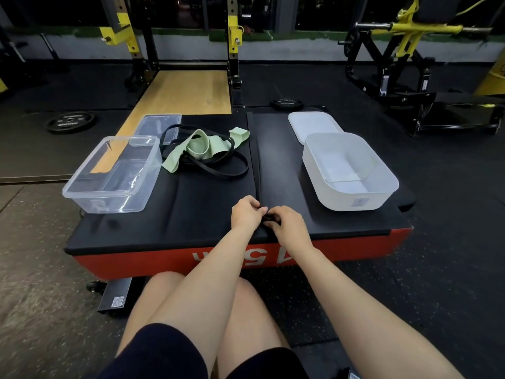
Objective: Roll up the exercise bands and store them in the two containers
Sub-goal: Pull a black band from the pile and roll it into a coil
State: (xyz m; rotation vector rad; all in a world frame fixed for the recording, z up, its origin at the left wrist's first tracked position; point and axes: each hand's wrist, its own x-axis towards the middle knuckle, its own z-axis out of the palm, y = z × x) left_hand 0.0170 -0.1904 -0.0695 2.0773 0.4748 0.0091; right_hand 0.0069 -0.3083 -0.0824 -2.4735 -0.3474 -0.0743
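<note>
A black exercise band lies stretched along the middle of the black padded platform, running away from me. Its near end is a small roll pinched between my left hand and my right hand, near the platform's front edge. Behind it, at the back left, a pale green band is tangled with more black bands. A clear plastic container stands at the left. At the right stands a white container.
A clear lid lies behind the clear container, and a white lid behind the white one. The platform has a red side. Weight plates, a yellow-and-black rack and a gym machine stand on the dark floor beyond.
</note>
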